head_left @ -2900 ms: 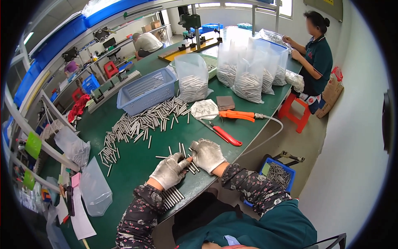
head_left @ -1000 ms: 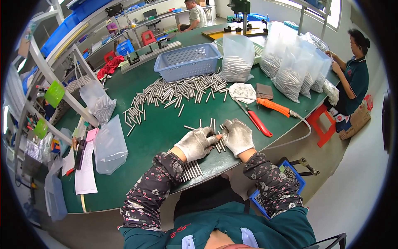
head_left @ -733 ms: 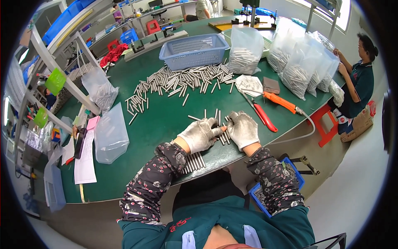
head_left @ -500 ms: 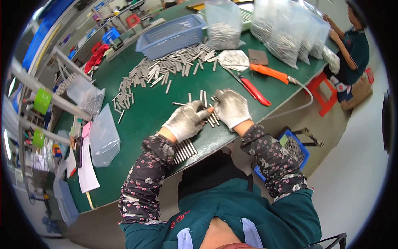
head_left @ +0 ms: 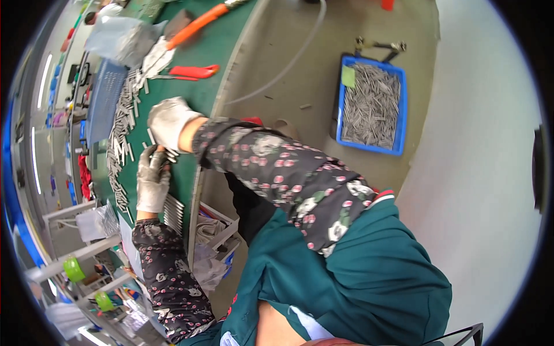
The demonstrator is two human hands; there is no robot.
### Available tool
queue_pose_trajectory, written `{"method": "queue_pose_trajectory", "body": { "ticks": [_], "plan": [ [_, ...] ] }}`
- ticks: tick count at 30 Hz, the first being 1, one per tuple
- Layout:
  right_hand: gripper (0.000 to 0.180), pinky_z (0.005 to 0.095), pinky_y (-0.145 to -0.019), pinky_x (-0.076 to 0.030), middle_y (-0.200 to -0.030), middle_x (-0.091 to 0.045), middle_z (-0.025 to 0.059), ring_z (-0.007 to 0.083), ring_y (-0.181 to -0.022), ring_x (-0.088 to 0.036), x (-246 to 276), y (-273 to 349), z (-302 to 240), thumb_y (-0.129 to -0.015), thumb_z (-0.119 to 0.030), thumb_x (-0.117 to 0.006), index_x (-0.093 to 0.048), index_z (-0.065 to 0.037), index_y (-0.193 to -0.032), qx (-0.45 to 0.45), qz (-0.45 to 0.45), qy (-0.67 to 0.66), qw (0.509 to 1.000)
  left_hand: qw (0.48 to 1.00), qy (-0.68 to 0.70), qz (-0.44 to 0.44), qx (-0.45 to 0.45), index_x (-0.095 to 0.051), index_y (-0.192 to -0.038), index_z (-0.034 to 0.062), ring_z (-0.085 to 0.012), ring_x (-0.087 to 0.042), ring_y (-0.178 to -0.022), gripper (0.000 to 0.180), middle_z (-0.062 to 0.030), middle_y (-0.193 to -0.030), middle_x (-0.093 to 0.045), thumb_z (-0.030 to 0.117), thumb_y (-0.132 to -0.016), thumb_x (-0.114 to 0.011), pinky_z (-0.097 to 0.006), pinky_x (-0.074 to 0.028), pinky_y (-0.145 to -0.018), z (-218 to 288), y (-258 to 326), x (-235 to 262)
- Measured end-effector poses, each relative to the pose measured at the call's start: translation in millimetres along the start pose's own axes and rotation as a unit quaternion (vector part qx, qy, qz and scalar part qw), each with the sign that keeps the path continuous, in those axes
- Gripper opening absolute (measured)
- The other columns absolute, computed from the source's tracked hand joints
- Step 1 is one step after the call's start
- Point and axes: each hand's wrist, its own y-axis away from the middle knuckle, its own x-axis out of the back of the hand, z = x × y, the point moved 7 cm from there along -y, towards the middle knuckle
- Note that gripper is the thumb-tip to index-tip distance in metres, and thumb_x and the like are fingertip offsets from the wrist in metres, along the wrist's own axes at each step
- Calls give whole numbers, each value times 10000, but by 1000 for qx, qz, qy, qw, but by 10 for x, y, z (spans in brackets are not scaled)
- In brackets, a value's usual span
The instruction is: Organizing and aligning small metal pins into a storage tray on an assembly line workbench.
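My left hand (head_left: 152,179), in a worn whitish glove with bare fingertips showing, rests on the green table with its fingers bent together. Whatever may be in them is hidden. Just ahead of it, my gloved right hand (head_left: 171,123) curls down over the table; its fingers are out of sight behind the back of the hand. A few short metal rods (head_left: 171,154) lie between and beside the two hands. Near my left wrist, more metal rods (head_left: 173,213) lie side by side in a row along the table's edge. A loose pile of metal rods (head_left: 120,147) spreads beyond both hands.
A blue-grey plastic basket (head_left: 107,101) and a clear bag (head_left: 120,40) stand behind the pile. Red-handled pliers (head_left: 193,71) and an orange-handled tool (head_left: 199,24) lie farther along the table (head_left: 190,95). On the floor, a blue bin (head_left: 403,109) holds many rods.
The view has swung to the right, bringing the floor and the whole blue bin into sight. Both hands remain close together at the rods on the table.
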Motion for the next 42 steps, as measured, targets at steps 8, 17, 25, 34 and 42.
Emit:
{"method": "queue_pose_trajectory", "body": {
  "ticks": [8,17,25,34,42],
  "plan": [
    [200,332,-668,-496,-889,-686,58,213,-837,-656,-216,-61,-71,-757,-231,-613,-716,-112,-881,-8,-33,24,999,993,-115,-35,-10,-458,-1252,72,-348,-506,-1100,526,-177,-1292,-424,-89,-752,-485,-358,-433,-920,-49,56,-39],
    [207,327,-645,-479,-857,-686,51,197,-819,-648,-156,-21,-81,-776,-220,-565,-717,-113,-868,-12,25,16,999,981,-156,-95,68,-379,-1326,44,-337,-456,-1168,556,-171,-1346,-367,-26,-792,-519,-342,-390,-964,-241,48,-68],
    [180,336,-653,-496,-832,-677,65,213,-807,-648,-106,-123,-111,-740,-202,-581,-706,-93,-811,-50,62,-9,997,986,-152,-41,47,-452,-1250,44,-336,-543,-1049,509,-176,-1245,-459,-50,-752,-507,-364,-463,-879,-9,24,68],
    [183,383,-770,-503,-873,-646,142,303,-857,-630,-6,30,118,-750,-208,-576,-683,-82,-829,0,-39,-7,999,996,-83,-6,19,-449,-1261,80,-345,-547,-957,561,-157,-1072,-534,46,-716,-573,-405,-466,-805,336,-113,177],
    [219,396,-829,-480,-985,-609,140,301,-962,-589,33,-2,115,-782,-182,-524,-660,-109,-937,30,-70,-11,997,999,-3,10,51,-531,-1174,75,-314,-551,-1013,498,-136,-1167,-531,19,-686,-615,-371,-469,-858,190,-7,190]
  ]
}}
